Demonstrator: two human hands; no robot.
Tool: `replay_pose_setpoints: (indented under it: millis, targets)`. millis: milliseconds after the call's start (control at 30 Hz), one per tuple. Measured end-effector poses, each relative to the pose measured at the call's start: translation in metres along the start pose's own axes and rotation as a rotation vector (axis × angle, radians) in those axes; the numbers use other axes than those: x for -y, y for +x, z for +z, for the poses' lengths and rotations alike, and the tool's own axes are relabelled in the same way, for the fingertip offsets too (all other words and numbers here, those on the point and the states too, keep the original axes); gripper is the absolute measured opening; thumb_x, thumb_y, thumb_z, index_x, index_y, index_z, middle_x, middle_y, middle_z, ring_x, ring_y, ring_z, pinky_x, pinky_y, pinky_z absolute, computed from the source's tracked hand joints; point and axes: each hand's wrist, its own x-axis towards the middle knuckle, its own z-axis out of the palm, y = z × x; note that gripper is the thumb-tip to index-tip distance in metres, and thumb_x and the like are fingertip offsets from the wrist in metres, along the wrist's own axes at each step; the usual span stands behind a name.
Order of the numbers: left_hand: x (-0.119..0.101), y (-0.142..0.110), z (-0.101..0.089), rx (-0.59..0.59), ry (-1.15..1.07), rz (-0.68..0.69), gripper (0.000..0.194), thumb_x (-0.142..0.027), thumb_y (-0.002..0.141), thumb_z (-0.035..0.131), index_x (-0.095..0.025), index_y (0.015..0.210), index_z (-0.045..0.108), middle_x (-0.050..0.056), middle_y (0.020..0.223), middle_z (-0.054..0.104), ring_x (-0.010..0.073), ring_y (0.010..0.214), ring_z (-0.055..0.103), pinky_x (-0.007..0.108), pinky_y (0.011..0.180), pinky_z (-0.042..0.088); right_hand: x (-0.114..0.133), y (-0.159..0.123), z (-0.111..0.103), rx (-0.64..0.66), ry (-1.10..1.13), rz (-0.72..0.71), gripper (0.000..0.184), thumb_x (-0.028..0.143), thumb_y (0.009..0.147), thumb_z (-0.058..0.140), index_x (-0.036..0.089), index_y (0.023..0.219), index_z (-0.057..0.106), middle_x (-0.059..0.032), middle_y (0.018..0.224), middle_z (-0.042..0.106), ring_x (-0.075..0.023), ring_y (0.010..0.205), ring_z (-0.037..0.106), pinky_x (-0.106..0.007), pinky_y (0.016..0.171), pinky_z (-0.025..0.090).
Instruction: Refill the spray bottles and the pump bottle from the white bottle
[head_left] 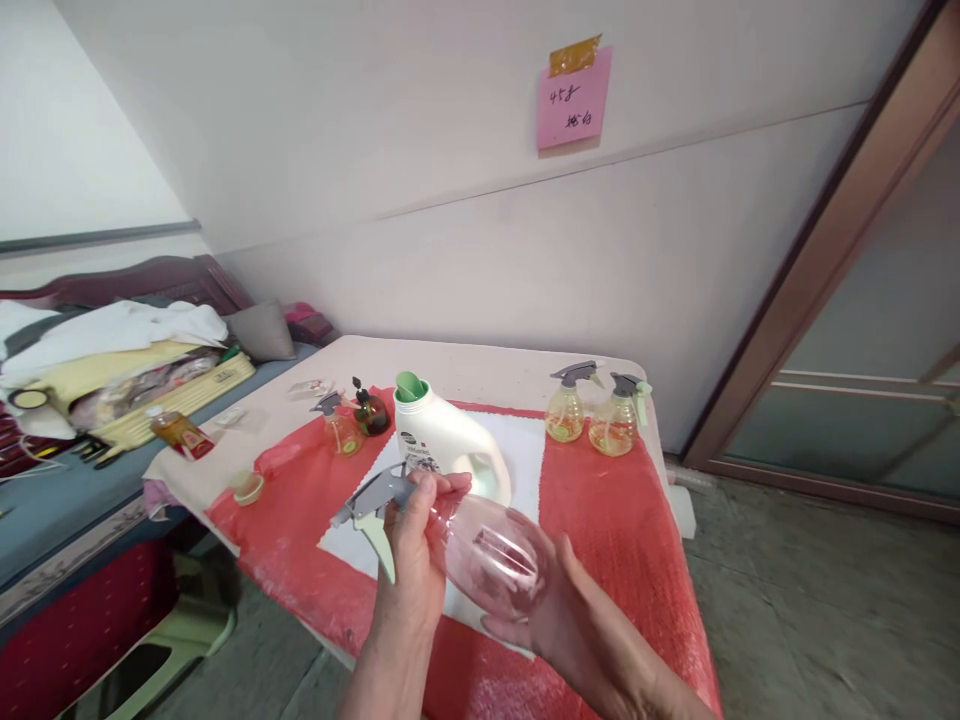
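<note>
A clear pinkish spray bottle point(491, 555) with a grey spray head and pale green trigger lies tilted in the air between my hands, its head toward the left. My left hand point(421, 540) is closed around the neck, just below the spray head. Against the bottle's rounded base rests my right hand point(559, 605), its fingers curved around it. Right behind stands a large white jug point(442, 430) with a green cap and a side handle, partly covered by my left hand and the bottle. Under them is a white sheet point(525, 470) on a red cloth point(592, 560).
Two spray bottles with yellowish liquid point(564, 415) stand at the back right. Another spray bottle point(343, 432) and a dark pump bottle point(371, 412) are at the back left. A small cup point(248, 488) and an amber bottle point(180, 433) lie farther left. A wall borders the table's far edge.
</note>
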Motion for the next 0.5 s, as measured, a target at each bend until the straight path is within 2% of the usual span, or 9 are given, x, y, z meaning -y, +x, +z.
replay_pose_setpoints:
  millis: [67,133,167,233,267,333,433,500]
  targets:
    - [0.000,0.000,0.000,0.062,0.018,-0.011,0.027,-0.041,0.070,0.078,-0.016,0.071,0.067,0.008,0.078,0.074,0.0202,0.079,0.070,0.033,0.082,0.053,-0.002,0.000,-0.003,-0.019,0.003,0.151,0.067,0.071,0.088,0.048,0.026,0.137,0.043,-0.0146,0.135,0.053,-0.0285,0.102,0.064,-0.034,0.069,0.054]
    - [0.000,-0.001,0.002,0.066,0.030,-0.014,0.028,-0.041,0.069,0.078,-0.016,0.070,0.067,0.008,0.077,0.073,0.0200,0.077,0.070,0.033,0.081,0.053,-0.003,0.000,-0.005,-0.031,-0.004,0.190,0.063,0.067,0.089,0.050,0.021,0.132,0.048,-0.0154,0.127,0.058,-0.0234,0.087,0.068,-0.028,0.063,0.052]
    - [-0.001,-0.002,0.003,0.041,0.029,-0.009,0.028,-0.041,0.068,0.079,-0.016,0.071,0.067,0.008,0.076,0.073,0.0200,0.076,0.070,0.033,0.080,0.054,-0.002,-0.001,-0.004,-0.021,-0.002,0.148,0.059,0.061,0.087,0.058,0.021,0.129,0.049,-0.0143,0.126,0.058,-0.0226,0.088,0.067,-0.028,0.066,0.052]
    - [-0.002,-0.003,0.005,-0.028,0.017,0.001,0.030,-0.042,0.067,0.079,-0.015,0.071,0.068,0.008,0.075,0.073,0.0201,0.074,0.070,0.033,0.078,0.054,-0.001,-0.001,-0.001,0.009,-0.005,0.005,0.056,0.041,0.077,0.075,0.023,0.124,0.052,-0.0105,0.129,0.056,-0.0247,0.103,0.063,-0.033,0.081,0.051]
    - [-0.003,-0.003,0.005,-0.060,0.007,0.004,0.031,-0.043,0.067,0.079,-0.015,0.071,0.068,0.008,0.074,0.073,0.0202,0.072,0.070,0.033,0.076,0.054,0.001,-0.002,0.002,0.021,-0.016,-0.069,0.058,0.031,0.071,0.079,0.025,0.121,0.052,-0.0084,0.129,0.056,-0.0254,0.109,0.059,-0.035,0.085,0.049]
    - [-0.004,-0.004,0.006,-0.112,-0.020,-0.002,0.033,-0.045,0.067,0.079,-0.015,0.070,0.067,0.008,0.073,0.073,0.0201,0.071,0.070,0.032,0.073,0.054,0.003,-0.002,0.007,0.018,-0.054,-0.162,0.060,0.019,0.063,0.080,0.027,0.117,0.053,-0.0048,0.124,0.057,-0.0249,0.111,0.057,-0.033,0.085,0.047]
    - [-0.006,-0.004,0.005,-0.149,-0.064,-0.024,0.034,-0.047,0.069,0.079,-0.016,0.069,0.065,0.007,0.073,0.073,0.0202,0.072,0.070,0.031,0.069,0.054,0.005,-0.001,0.013,-0.006,-0.107,-0.209,0.062,0.015,0.059,0.082,0.028,0.113,0.053,-0.0023,0.116,0.059,-0.0228,0.107,0.057,-0.030,0.083,0.046]
    - [-0.007,-0.003,0.003,-0.145,-0.067,-0.033,0.033,-0.046,0.069,0.078,-0.016,0.069,0.064,0.006,0.073,0.073,0.0208,0.070,0.070,0.031,0.067,0.054,0.004,-0.002,0.014,-0.008,-0.104,-0.206,0.066,0.019,0.061,0.084,0.030,0.118,0.052,-0.0028,0.122,0.057,-0.0232,0.112,0.055,-0.032,0.088,0.045]
